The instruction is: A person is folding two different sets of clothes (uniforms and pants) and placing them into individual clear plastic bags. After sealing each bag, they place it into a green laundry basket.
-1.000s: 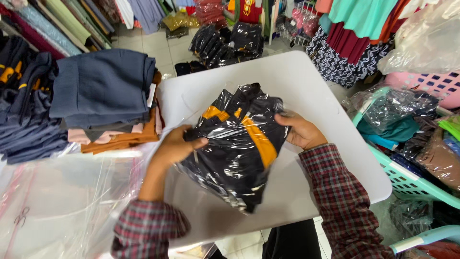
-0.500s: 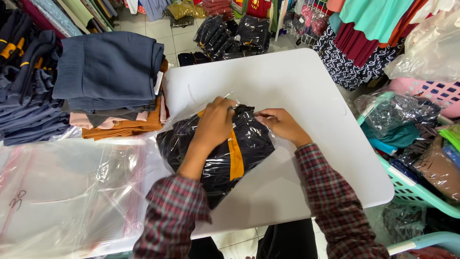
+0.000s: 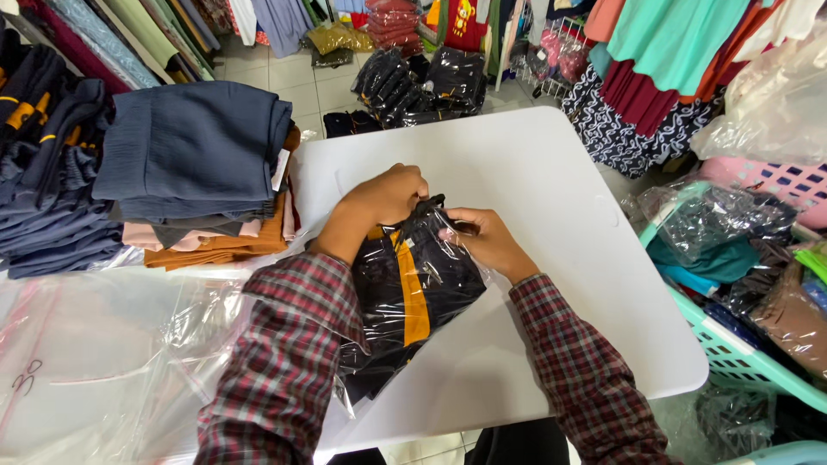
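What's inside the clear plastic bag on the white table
The clear plastic bag holds a folded black garment with an orange stripe. Its lower layers are hidden, and both hands cover the bag's far end.

Open white table beyond and to the right of the two-handed grip on the bagged garment, hemmed on the left by folded clothes stack, clear plastic bags nearer, green basket far right.

Glossy plastic bag, smooth matt table
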